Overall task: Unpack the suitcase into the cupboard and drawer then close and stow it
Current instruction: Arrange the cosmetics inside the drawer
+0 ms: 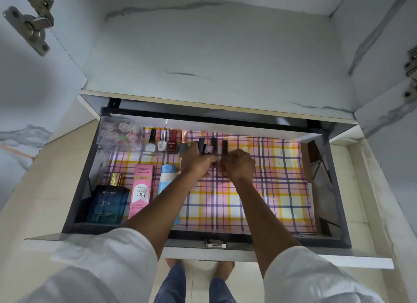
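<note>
Head view: looking down into open drawer (pixel 338 190) under cupboard shelf (pixel 214 61).
Left grip: left hand (pixel 196 161) curled round two or three small dark bottles (pixel 205 147), caps poking out above the fingers.
Right grip: right hand (pixel 239 165) pinching one dark-capped bottle (pixel 224 147) at its body, fingers bent in.
Place: both held lots at far middle of drawer, just right of the nail polish row (pixel 167 142), above the checked liner (pixel 259 201); touching down or not, cannot tell.
Handling: probably light, stiff, glass and breakable; smooth sides likely slippery; narrow bases, so prone to tip and knock neighbours.
Hold: best taken low on the body, upright, one at a time when setting down; a bunch in one fist risks a drop.
Look: short bottles, tall dark caps, one with purplish body.
Left of row: clear box (pixel 121 133) of small rounded items, far left corner.
Near left: blue perfume box (pixel 108 203), pink BB cream carton (pixel 141 190), blue tube (pixel 167 178), side by side.
Suitcase: not in view.
</note>
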